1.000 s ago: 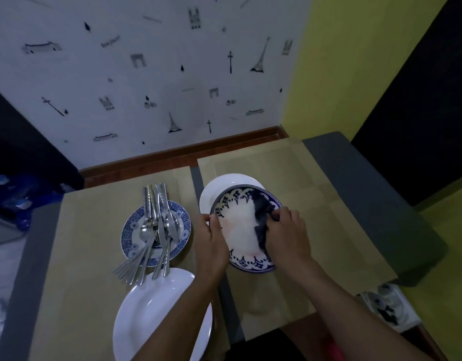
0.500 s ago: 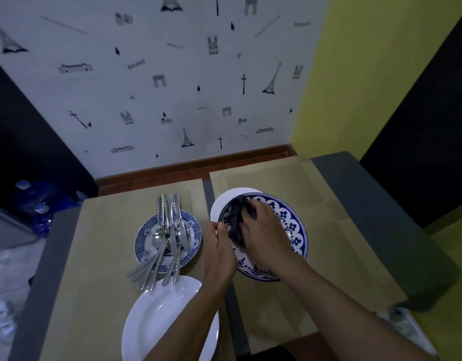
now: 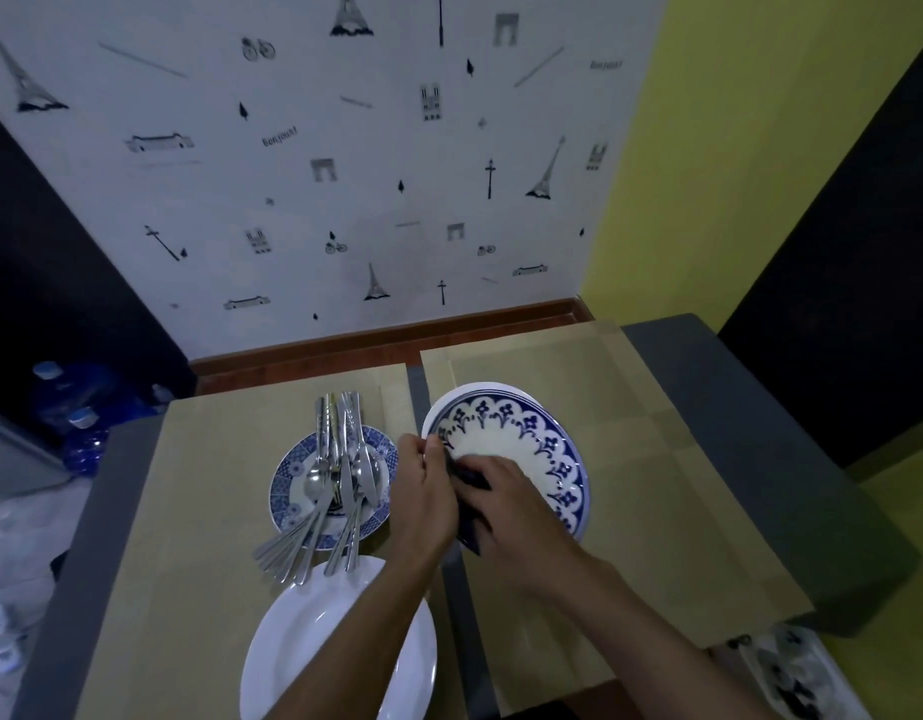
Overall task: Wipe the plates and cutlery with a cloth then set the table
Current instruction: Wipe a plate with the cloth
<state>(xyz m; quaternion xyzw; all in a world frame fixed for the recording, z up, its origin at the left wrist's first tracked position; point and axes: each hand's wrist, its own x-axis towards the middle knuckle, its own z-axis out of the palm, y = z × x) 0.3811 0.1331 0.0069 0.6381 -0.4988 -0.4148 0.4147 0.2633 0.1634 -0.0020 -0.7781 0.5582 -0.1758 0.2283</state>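
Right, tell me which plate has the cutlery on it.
The small blue-and-white patterned plate on the left tan mat: steel cutlery lies piled across it. The plain white plate lies nearer; the large flower-rimmed plate is over the right mat.

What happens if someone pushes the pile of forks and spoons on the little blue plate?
Probably they'd slide and clatter: the cutlery is smooth, shiny metal, loosely heaped. Its handles stick out past the rim of the small plate, so that plate might tip.

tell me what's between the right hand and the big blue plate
A dark cloth: the right hand holds it against the plate, near the rim that the left hand grips. The head view shows it.
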